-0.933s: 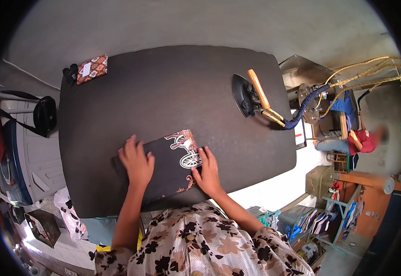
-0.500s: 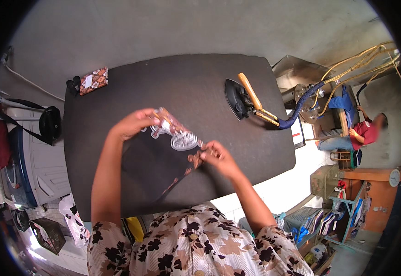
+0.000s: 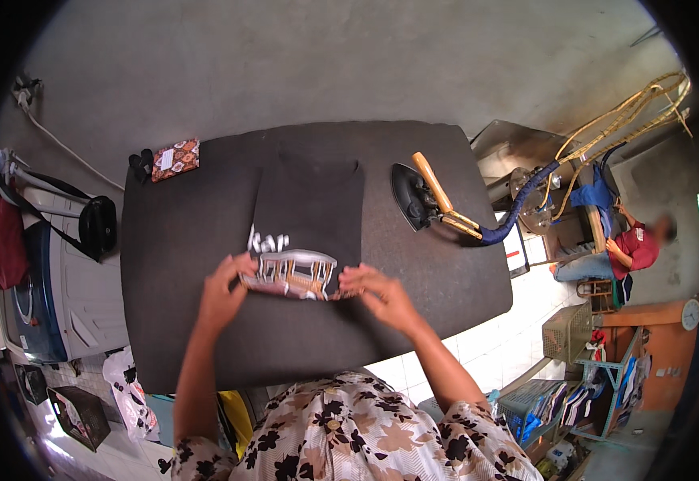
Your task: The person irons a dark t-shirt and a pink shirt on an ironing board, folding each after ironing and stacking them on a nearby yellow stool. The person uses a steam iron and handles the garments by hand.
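Observation:
A black shirt (image 3: 309,200), folded into a long panel, lies on the dark padded ironing table (image 3: 181,321). White lettering and a white, brown and orange printed picture show at its near end. My left hand (image 3: 225,293) has its fingers closed on the near left corner of the shirt. At the near right corner, my right hand (image 3: 380,294) grips the edge between thumb and fingers. Right of the shirt, apart from my hands, rests a black iron (image 3: 412,196) with a wooden handle.
A dark blue wrapped hose (image 3: 518,208) runs from the iron toward yellow cords. A patterned booklet (image 3: 176,159) lies at the table's far left corner. Beyond the table's right side sits a person (image 3: 622,248) in a red shirt. Baskets (image 3: 567,333) and clothes stand at lower right.
The shirt, bunched between my raised hands before, now lies flattened with its far part stretched away from me. My hands have come level at its near corners.

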The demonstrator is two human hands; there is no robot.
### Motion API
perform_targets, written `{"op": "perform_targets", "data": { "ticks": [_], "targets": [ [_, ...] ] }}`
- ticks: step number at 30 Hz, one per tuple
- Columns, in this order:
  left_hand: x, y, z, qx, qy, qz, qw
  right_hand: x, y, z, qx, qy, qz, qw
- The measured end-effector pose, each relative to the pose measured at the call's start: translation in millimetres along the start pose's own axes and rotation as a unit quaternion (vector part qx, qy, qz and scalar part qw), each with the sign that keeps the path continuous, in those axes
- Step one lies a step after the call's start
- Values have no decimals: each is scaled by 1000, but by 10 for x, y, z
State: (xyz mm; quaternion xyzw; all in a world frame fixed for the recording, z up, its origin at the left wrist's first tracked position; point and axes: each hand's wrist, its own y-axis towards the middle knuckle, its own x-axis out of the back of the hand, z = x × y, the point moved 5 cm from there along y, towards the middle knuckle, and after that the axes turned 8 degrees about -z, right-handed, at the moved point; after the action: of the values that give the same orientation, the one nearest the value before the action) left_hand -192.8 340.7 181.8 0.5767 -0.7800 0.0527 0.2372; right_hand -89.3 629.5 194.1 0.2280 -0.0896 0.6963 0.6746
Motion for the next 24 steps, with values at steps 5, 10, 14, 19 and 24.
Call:
{"op": "perform_targets", "data": {
  "ticks": [5, 10, 14, 19, 24],
  "targets": [
    [-407, -1262, 533, 54, 75, 18, 996, -594, -836, -534, -60, -14, 209, 976],
    [-480, -1515, 414, 152, 60, -121, 979, 14, -135, -626, -151, 14, 102, 983],
    [-612, -1686, 573, 284, 56, -160, 944, 1285, 982, -1068, 21, -599, -279, 750],
    [-532, -1432, 193, 139, 272, -173, 936, 1730, 1329, -2051, -180, -580, -183, 773],
    [-556, -1658, 406, 287, 225, -165, 916, 1792, 1313, -2019, -225, -460, -159, 844]
  ]
}}
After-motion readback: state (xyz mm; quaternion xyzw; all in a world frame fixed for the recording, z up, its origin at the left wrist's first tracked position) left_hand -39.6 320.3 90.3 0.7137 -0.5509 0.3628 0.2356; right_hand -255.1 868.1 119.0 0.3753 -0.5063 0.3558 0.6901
